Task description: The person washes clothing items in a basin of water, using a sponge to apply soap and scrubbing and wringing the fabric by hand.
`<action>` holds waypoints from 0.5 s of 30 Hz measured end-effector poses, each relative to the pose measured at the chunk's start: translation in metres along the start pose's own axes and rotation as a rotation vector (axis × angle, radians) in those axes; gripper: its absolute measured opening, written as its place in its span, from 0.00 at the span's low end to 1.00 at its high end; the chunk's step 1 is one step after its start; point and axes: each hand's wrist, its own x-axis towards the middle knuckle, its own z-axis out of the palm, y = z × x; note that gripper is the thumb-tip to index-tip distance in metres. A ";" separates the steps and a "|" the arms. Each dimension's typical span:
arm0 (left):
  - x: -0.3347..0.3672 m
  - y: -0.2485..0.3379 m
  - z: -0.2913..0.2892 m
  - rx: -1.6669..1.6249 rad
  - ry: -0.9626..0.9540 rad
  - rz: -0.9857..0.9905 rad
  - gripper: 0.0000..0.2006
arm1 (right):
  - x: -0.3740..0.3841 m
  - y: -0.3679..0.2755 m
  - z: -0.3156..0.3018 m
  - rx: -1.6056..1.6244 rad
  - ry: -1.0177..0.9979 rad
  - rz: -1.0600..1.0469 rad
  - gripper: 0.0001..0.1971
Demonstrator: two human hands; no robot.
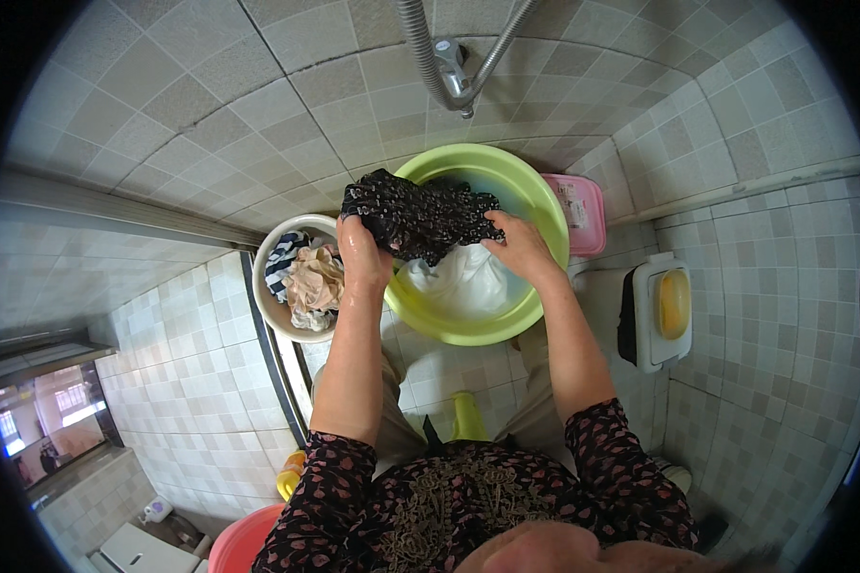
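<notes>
A wet-looking black garment with a small light print is stretched between my two hands above a large lime-green basin. My left hand grips its left end, near the basin's left rim. At the garment's right end, my right hand pinches the cloth with fingertips and thumb. White cloth lies in the basin below, in cloudy bluish water. Left of it stands a smaller white basin heaped with clothes, among them a beige garment and a navy-and-white striped one.
A pink plastic container sits right of the green basin. Further right is a white bin with a yellow item on its lid. A metal shower hose hangs from a wall tap. A red basin stands at the lower left.
</notes>
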 end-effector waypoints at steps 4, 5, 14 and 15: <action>-0.005 0.006 0.005 -0.090 -0.017 -0.115 0.16 | 0.003 0.004 0.010 -0.109 -0.012 -0.039 0.30; -0.004 0.005 0.004 -0.112 -0.025 -0.141 0.16 | 0.002 0.003 0.012 -0.102 -0.016 -0.031 0.31; -0.005 0.007 -0.005 -0.206 -0.146 -0.279 0.17 | 0.008 -0.025 0.033 -0.151 0.026 0.000 0.22; -0.004 0.006 -0.005 -0.203 -0.169 -0.292 0.18 | 0.011 -0.021 0.036 -0.152 0.029 -0.003 0.18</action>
